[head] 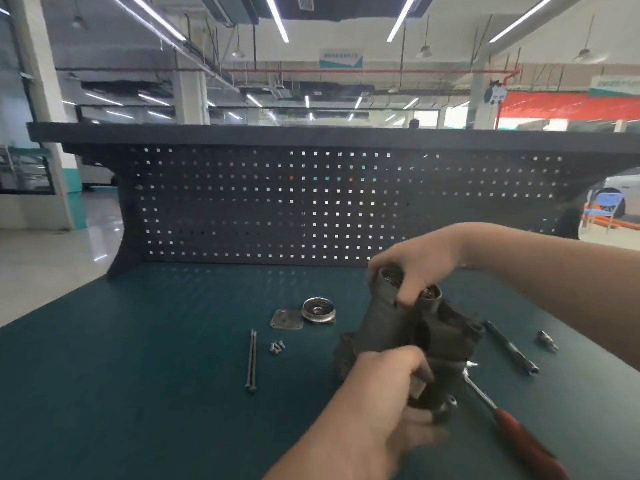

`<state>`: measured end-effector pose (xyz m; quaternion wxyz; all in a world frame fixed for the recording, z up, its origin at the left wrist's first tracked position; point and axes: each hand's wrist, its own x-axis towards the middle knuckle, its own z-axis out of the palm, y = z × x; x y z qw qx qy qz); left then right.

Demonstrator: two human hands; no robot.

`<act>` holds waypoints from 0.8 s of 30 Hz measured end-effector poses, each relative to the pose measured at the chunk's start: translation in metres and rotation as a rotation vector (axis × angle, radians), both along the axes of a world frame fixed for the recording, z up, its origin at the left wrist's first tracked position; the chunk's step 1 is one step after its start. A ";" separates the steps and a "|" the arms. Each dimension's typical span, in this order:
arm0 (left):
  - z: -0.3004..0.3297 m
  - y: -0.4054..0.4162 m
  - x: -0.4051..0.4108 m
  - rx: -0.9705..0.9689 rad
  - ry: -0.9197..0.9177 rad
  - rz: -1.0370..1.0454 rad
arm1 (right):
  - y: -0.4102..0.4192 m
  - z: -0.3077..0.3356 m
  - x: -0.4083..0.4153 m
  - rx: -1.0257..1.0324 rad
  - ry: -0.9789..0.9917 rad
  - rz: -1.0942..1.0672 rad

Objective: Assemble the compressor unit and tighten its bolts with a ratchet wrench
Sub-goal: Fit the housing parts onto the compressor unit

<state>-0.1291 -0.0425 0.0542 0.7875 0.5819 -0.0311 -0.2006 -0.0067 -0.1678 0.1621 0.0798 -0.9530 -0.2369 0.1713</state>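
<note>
A green bench mat (pixel 138 375) covers the worktop, backed by a dark pegboard panel (pixel 277 202) with square holes. Farthest left of the loose parts, two long bolts (pixel 252 362) lie side by side, touching, pointing away from the person. Just right of them sits a small cluster of short screws (pixel 277 346). Behind those, a flat square plate (pixel 286 319) with corner holes lies on the mat, and a round metal cover (pixel 318 309) rests just beside it at its right edge.

The compressor body (pixel 412 337), a dark grey casting with two tube-like ports at its top, is held above the mat right of centre. The left hand (pixel 388 386) grips its lower near part with fingers curled round it. The right hand (pixel 419 265) comes in from the right and clasps the top, its fingers wrapped over the ports.

Right of the body, a ratchet wrench (pixel 498 414) with a red handle lies on the mat, its head close under the casting. Farther back lies a slim extension bar (pixel 512 348), and beyond it a small socket (pixel 546 338), apart from the bar.

Hanging signs and a red banner (pixel 568 105) in the hall behind carry writing too blurred to read.
</note>
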 end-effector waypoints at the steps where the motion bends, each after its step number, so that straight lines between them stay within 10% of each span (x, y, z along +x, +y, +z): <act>1: -0.010 0.011 0.012 0.041 -0.046 0.124 | 0.008 0.000 0.003 -0.025 -0.005 0.030; 4: -0.033 0.051 0.058 0.426 -0.481 0.524 | 0.034 0.002 0.005 -0.151 -0.035 0.113; 9: -0.060 0.066 0.119 0.555 -0.624 -0.062 | 0.051 0.004 -0.003 -0.304 -0.082 0.176; 13: -0.075 0.056 0.132 0.687 -0.746 0.056 | 0.032 0.009 -0.014 -0.282 -0.182 0.102; 24: -0.076 0.044 0.125 0.673 -0.634 0.340 | -0.025 -0.169 -0.066 1.448 -0.355 -0.329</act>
